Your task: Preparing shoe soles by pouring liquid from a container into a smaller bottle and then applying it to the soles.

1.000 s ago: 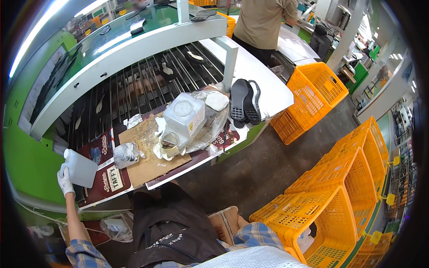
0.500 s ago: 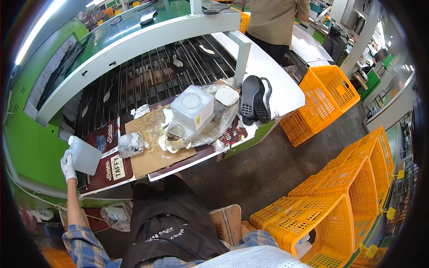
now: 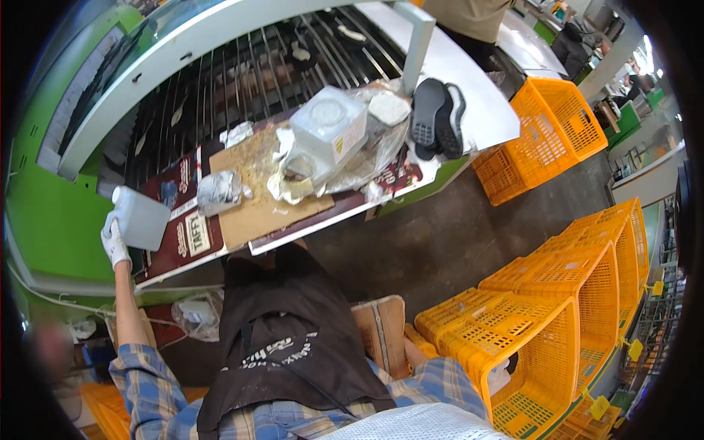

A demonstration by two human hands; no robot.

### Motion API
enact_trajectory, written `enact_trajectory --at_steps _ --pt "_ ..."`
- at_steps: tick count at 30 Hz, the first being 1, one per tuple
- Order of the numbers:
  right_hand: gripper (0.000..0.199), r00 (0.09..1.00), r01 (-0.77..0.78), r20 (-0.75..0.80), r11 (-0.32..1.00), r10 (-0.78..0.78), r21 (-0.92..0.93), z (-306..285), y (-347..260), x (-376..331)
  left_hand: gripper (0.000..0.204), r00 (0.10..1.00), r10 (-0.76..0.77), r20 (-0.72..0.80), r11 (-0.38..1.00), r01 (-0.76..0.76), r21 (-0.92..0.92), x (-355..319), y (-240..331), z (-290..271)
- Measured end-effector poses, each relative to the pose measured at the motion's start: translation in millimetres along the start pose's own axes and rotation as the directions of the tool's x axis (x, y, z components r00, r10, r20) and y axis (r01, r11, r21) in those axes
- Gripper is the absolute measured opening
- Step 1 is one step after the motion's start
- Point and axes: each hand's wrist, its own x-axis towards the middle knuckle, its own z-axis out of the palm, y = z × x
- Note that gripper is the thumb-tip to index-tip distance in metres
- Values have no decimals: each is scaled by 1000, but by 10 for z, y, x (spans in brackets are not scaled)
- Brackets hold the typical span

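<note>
My left hand (image 3: 115, 243), in a white glove, is closed around the side of a translucent white plastic jug (image 3: 144, 221). The jug is at the left end of the worktable, tilted a little. Of my right arm, only a bit of bare forearm (image 3: 415, 353) shows below a plaid sleeve; the hand itself is hidden behind a brown board (image 3: 381, 334). On a cardboard sheet (image 3: 249, 224) sit a crusted, whitish container (image 3: 218, 193) and an upturned clear plastic container (image 3: 328, 125), whose narrow end rests in a smeared cup (image 3: 298, 170).
Black shoe soles (image 3: 433, 121) lie at the table's right end. Behind, metal rods (image 3: 249, 81) run under a pale frame bar (image 3: 158, 62), with small pieces on them. Yellow crates (image 3: 506, 323) stand at right, another stack (image 3: 546, 139) beyond the table. A person (image 3: 469, 18) stands at the back.
The view has shifted, so the table sits higher in the picture. My left hand keeps its hold on the jug at the table's left end. A blurred person has come into view at lower left.
</note>
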Motion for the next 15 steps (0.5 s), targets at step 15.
enact_trajectory --at_steps 15 --pt "22 954 -240 64 875 292 -420 -917 -424 -369 33 979 200 -33 976 -196 95 -214 447 112"
